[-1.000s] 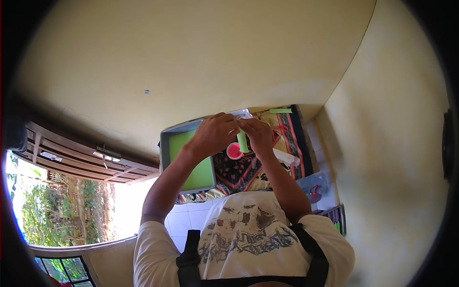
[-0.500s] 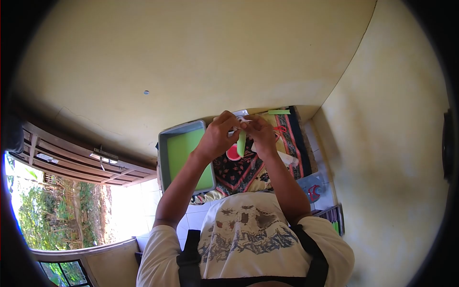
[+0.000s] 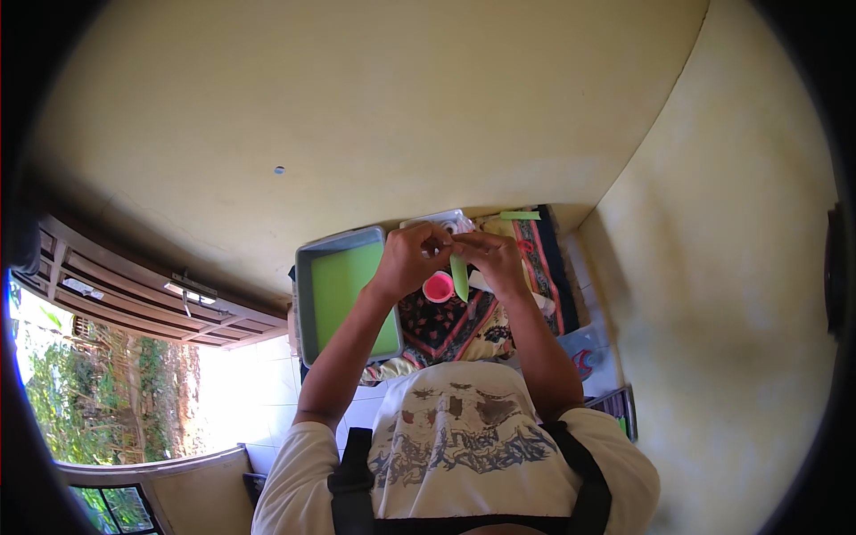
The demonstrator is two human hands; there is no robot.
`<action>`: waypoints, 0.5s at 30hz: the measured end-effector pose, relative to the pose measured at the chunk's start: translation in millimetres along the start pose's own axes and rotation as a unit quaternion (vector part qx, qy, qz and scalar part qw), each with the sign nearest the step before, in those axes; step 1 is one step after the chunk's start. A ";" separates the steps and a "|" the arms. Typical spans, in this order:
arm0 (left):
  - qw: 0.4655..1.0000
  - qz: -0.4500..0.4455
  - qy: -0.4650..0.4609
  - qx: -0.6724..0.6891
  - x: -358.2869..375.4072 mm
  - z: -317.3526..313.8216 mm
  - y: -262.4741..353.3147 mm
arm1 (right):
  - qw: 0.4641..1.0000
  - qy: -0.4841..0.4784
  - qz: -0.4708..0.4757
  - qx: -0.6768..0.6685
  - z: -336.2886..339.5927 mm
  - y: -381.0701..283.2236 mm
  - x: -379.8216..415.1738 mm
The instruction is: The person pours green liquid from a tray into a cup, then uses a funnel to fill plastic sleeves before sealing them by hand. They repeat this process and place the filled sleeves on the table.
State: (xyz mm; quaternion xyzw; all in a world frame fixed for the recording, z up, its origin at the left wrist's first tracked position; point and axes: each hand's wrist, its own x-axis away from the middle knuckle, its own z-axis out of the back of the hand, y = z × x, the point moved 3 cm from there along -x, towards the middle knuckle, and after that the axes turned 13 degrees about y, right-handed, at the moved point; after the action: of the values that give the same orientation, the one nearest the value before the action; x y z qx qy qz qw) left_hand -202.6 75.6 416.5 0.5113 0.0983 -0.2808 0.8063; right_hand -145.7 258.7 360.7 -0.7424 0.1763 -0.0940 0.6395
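A slim green plastic tube [image 3: 459,278], apparently full of green liquid, hangs upright below my fingertips. My left hand [image 3: 412,257] pinches at its top end from the left. From the other side my right hand [image 3: 493,262] is closed at the same end, its fingertips touching or nearly touching the left ones. The fingers hide the exact grip. Just left of the tube's lower half is a pink cup-like piece [image 3: 439,287] on the patterned cloth [image 3: 437,323]. Behind the hands lies a white tray [image 3: 431,218] with clear plastic in it.
At the left stands a grey basin [image 3: 305,308] holding green liquid [image 3: 343,285]. Another green tube [image 3: 520,215] lies at the cloth's far edge, by the wall. A red item [image 3: 525,247] and a pale flat object [image 3: 540,301] are to the right.
Both hands have shifted slightly downward, and the green tube hangs a little lower and farther right. More of the pink cup-like piece and the white tray now shows.
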 end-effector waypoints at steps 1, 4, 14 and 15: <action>1.000 0.014 -0.001 0.005 0.2 -0.3 -2.7 | 1.000 -0.016 -0.002 0.009 1.1 -1.2 -1.9; 0.998 0.059 -0.009 0.020 2.7 -4.1 -12.0 | 0.999 -0.031 0.001 0.017 4.0 -2.1 -3.9; 0.995 -0.054 0.083 0.025 6.1 -11.7 -1.2 | 0.994 -0.021 0.070 0.083 5.6 -2.4 -14.6; 0.993 -0.064 0.092 0.023 7.0 -11.3 -1.0 | 0.990 -0.020 0.087 0.108 4.3 -7.3 -14.0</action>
State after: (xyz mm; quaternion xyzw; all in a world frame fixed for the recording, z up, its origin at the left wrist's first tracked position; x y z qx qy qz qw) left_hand -195.9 82.7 407.4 0.5460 0.1984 -0.2859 0.7621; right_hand -156.0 268.9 368.3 -0.6522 0.2165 -0.0420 0.7253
